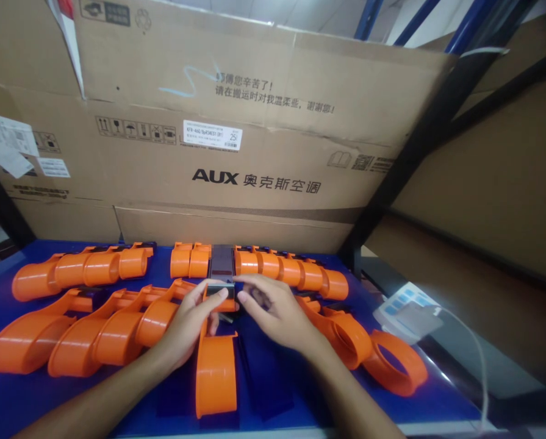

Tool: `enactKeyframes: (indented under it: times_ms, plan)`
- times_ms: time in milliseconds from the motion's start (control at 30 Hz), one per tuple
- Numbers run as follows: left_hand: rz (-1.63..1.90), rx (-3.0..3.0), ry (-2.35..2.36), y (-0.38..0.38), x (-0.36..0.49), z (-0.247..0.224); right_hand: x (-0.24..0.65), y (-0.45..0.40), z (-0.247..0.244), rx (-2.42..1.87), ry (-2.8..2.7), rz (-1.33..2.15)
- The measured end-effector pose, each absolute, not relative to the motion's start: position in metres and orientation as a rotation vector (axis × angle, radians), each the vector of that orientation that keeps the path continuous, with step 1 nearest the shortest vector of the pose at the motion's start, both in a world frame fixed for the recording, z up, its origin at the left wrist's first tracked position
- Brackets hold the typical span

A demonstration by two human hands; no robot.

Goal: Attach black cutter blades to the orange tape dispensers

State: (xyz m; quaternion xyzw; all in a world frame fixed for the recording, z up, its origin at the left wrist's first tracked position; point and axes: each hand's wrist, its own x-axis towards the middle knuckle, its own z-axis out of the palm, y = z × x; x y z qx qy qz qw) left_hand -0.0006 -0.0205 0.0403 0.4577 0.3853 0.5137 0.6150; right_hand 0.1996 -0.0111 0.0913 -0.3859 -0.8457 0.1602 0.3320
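An orange plastic tape dispenser (216,375) lies in the middle of the blue table, its round tape-holder part toward me. My left hand (198,320) is closed around its upper end, thumb on top of a dark edge piece. From the right, my right hand (273,308) meets the same end with curled fingers. Its index fingertip and thumb are at the side of the dark piece, and whatever they pinch is too small to make out. Just beyond the fingers is a dark, flat, shiny rectangular piece (222,262).
Orange dispensers stand in rows on both sides, such as one at left (25,344), one at back right (334,284) and one at front right (396,364). A large cardboard box (254,146) walls the back. At right sits a white device (407,311) with a cable.
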Motion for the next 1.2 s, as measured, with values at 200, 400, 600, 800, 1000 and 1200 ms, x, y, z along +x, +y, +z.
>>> enactKeyframes:
  times_ms: [200, 400, 600, 800, 1000, 1200]
  plan:
    - [1.23, 0.959, 0.876, -0.021, 0.002, 0.042, 0.193, -0.011, 0.084, -0.946, -2.232, 0.349]
    - [1.301, 0.887, 0.883, -0.016, -0.004, 0.045, 0.205, 0.001, 0.08, -1.139, -2.024, 0.171]
    - [1.272, 0.949, 0.877, -0.012, -0.006, 0.043, 0.208, 0.003, 0.078, -1.242, -2.232, 0.096]
    - [1.297, 0.881, 0.883, -0.016, -0.003, 0.039, 0.197, -0.001, 0.069, -1.272, -2.412, 0.092]
    - [1.326, 0.839, 0.864, -0.021, 0.001, 0.043, 0.196, 0.001, 0.063, -1.317, -2.426, 0.06]
    - [1.304, 0.883, 0.869, -0.021, 0.002, 0.043, 0.198, 0.0, 0.07, -1.16, -2.212, 0.24]
